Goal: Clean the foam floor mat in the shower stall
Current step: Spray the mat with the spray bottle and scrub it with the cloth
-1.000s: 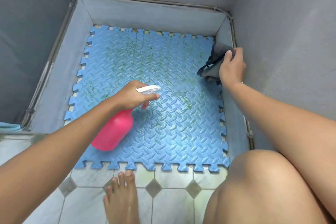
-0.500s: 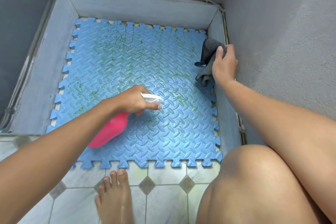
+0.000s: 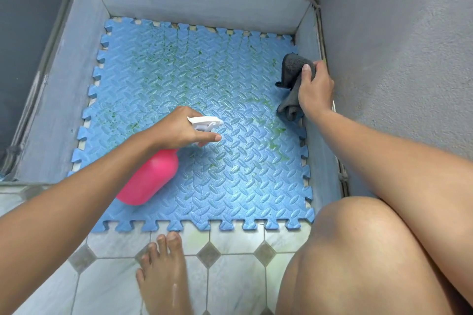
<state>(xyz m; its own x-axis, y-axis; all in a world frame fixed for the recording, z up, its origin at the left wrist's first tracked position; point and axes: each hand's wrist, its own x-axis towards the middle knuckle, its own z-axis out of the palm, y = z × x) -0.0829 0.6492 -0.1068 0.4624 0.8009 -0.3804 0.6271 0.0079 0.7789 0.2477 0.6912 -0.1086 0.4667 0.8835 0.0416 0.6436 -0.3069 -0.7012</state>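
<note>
A blue foam floor mat with interlocking edges covers the shower stall floor; green smears dot its middle and right side. My left hand grips a pink spray bottle by its white trigger head, nozzle pointing right over the mat, with a finger on the trigger. My right hand holds a dark grey cloth at the mat's right edge, against the stall's side wall.
Grey stall walls enclose the mat on three sides, with a low rim on the left. White floor tiles with grey diamonds lie in front. My bare foot and knee rest near the mat's front edge.
The view has shifted slightly. Both hands stay roughly where they were, the left one with the bottle, the right one with the cloth at the right edge.
</note>
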